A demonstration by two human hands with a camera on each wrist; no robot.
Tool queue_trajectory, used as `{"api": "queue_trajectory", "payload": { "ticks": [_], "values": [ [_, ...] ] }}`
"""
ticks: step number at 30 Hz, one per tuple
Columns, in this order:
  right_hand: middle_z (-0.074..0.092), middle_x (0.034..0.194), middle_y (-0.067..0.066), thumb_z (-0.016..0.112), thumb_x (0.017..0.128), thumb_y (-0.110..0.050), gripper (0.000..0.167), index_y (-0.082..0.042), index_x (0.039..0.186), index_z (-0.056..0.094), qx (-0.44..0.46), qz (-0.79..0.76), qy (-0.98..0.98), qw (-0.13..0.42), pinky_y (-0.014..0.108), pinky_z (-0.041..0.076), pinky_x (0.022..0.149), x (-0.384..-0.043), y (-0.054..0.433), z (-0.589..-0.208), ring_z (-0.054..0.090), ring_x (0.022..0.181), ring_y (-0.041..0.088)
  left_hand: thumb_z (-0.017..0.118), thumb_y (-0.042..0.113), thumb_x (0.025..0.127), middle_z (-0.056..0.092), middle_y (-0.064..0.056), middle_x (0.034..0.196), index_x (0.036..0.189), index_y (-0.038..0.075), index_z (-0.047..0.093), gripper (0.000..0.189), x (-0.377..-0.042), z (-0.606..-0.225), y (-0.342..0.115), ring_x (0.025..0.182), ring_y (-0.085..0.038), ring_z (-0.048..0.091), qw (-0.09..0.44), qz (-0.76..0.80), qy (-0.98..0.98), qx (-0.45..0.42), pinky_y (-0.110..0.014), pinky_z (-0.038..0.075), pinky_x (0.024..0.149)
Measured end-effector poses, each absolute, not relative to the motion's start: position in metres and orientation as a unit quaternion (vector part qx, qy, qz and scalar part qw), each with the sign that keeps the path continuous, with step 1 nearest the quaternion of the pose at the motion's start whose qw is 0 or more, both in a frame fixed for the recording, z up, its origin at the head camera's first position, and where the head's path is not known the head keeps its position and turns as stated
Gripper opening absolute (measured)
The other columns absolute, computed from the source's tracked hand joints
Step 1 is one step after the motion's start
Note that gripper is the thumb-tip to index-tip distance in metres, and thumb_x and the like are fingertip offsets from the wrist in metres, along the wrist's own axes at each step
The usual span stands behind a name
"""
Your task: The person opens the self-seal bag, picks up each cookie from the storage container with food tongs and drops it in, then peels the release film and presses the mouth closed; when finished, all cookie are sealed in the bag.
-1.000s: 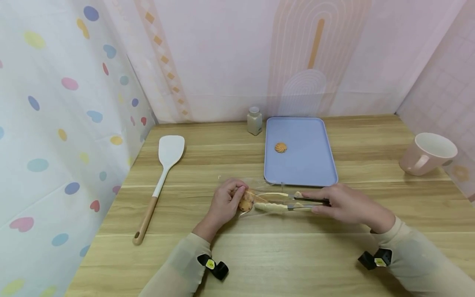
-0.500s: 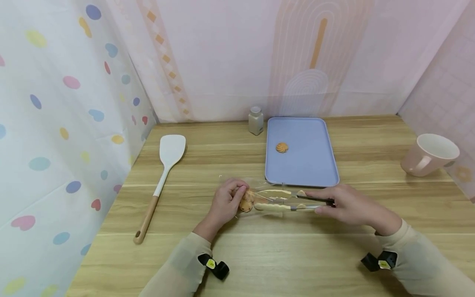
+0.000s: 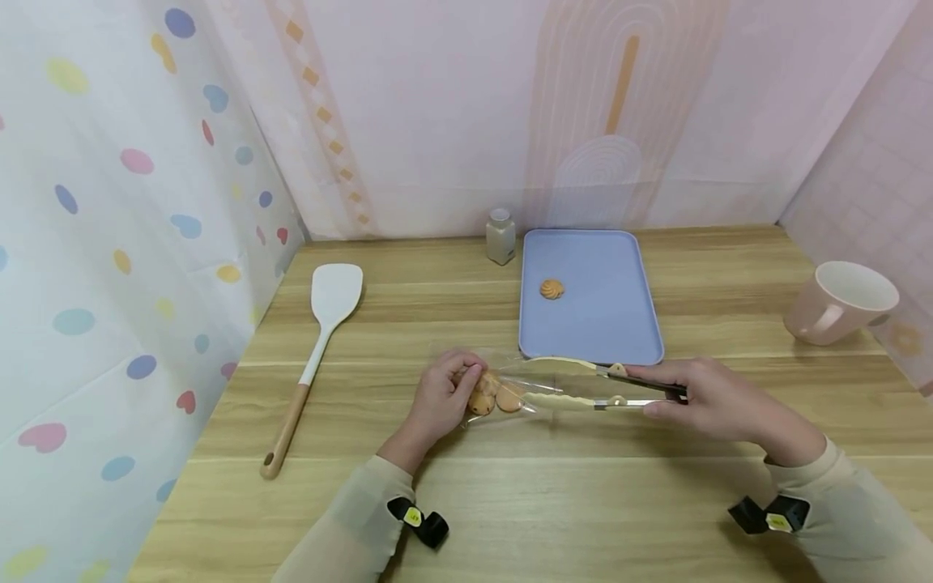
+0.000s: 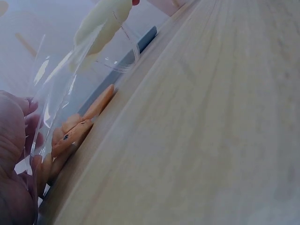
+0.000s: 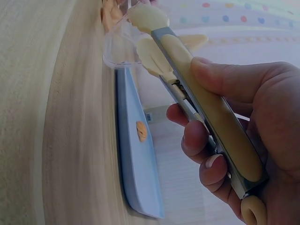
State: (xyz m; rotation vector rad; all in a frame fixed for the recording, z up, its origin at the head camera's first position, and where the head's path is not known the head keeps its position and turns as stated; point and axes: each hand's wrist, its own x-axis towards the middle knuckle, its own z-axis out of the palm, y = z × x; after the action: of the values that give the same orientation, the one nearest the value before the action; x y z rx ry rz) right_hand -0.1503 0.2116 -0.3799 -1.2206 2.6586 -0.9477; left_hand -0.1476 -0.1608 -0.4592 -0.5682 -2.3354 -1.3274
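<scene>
My left hand (image 3: 445, 394) pinches a clear plastic bag (image 4: 58, 89) near its closed end. Several cookies (image 3: 509, 397) lie inside the bag, low against the table; one has dark chips. In my right hand (image 3: 717, 401) is a pair of tongs (image 5: 206, 101) with cream tips and metal arms, thumb on one arm and fingers curled round the other. The tong tips (image 3: 557, 401) stand spread apart at the bag's mouth, with nothing between them. One swirled cookie (image 3: 551, 289) rests on the blue tray (image 3: 598, 324) behind the bag.
A white spatula (image 3: 321, 340) with a wooden handle lies at the left. A small jar (image 3: 500, 237) stands beside the tray near the back curtain. At the right edge is a pink mug (image 3: 838, 304). The wooden table (image 3: 525, 510) runs under both forearms.
My right hand has drawn the tongs to the right, out from among the cookies, and their arms have spread wider. A round cookie in the bag shows more fully. My left hand stays in place.
</scene>
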Motion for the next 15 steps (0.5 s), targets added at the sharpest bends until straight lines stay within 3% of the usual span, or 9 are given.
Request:
{"api": "queue_trajectory", "payload": {
  "ticks": [10,15],
  "values": [
    [0.041,0.063,-0.016,0.078,0.081,-0.034,0.060,-0.014,0.133,0.058,-0.373,-0.286,0.881,0.063,0.020,0.037,0.046,-0.151,0.197,-0.404,0.036,0.050,-0.003,0.062,0.009,0.093,0.066,-0.001,0.092,0.091,0.008,0.069,0.007,-0.150,-0.461,-0.164,0.086,-0.015,0.057,0.174,-0.449,-0.854,-0.199,-0.032,0.047,0.075],
    [0.054,0.072,-0.011,0.074,0.085,-0.028,0.056,-0.007,0.133,0.057,-0.385,-0.321,0.862,0.083,0.020,0.039,0.045,-0.152,0.193,-0.411,0.035,0.047,-0.004,0.063,0.008,0.092,0.066,-0.001,0.095,0.090,0.008,0.070,0.007,-0.149,-0.461,-0.165,0.091,-0.015,0.058,0.164,-0.446,-0.858,-0.193,-0.033,0.047,0.076]
  ]
}}
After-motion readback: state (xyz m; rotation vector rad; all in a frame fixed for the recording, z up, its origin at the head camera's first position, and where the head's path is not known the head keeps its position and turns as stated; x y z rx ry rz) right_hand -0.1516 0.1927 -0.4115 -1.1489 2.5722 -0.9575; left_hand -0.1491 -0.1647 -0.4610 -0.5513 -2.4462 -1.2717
